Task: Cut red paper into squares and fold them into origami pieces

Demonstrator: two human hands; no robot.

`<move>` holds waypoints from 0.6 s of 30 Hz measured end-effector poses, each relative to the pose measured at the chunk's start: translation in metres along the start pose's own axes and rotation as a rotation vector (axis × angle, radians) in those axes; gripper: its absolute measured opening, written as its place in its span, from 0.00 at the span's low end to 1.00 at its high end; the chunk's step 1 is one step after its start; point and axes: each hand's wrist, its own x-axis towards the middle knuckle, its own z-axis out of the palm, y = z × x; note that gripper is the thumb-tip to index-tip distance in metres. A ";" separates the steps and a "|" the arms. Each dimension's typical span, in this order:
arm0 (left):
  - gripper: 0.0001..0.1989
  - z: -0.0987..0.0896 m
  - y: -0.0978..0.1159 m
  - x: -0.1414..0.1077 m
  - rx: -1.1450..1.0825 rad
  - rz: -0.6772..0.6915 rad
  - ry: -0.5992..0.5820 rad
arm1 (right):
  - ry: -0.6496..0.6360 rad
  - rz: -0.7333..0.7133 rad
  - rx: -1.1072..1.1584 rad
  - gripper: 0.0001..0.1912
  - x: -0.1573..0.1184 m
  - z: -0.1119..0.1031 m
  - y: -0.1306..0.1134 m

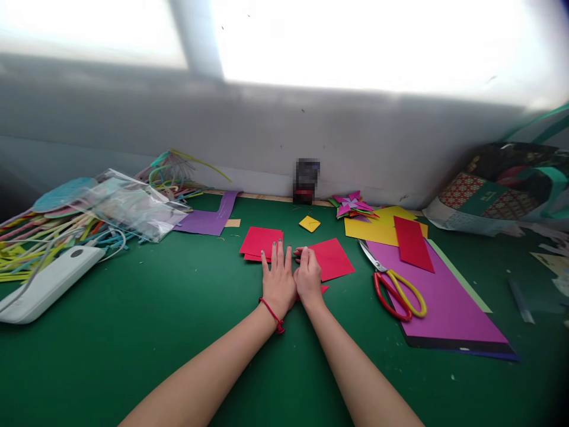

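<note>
My left hand (279, 282) lies flat with its fingers spread, its fingertips by the edge of a small stack of red squares (262, 240). Right beside it, my right hand (308, 274) has its fingers curled; what they grip, if anything, is hidden. Red paper (331, 260) extends to the right from behind the right hand, and a red tip (325, 290) shows below that hand. Most of the paper under the hands is covered. A small folded yellow piece (310, 223) rests beyond the hands.
Scissors (400, 293) lie on purple sheets (448, 296) at the right, near a red strip (413, 243) and yellow paper (368, 230). Folded stars (351, 204) and a dark object (306, 181) stand near the wall. Pipe cleaners (26, 249) and a white device (53, 284) are left.
</note>
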 end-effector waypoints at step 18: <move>0.25 0.000 0.001 -0.002 -0.061 -0.055 0.038 | -0.118 -0.127 -0.291 0.14 -0.037 -0.038 -0.016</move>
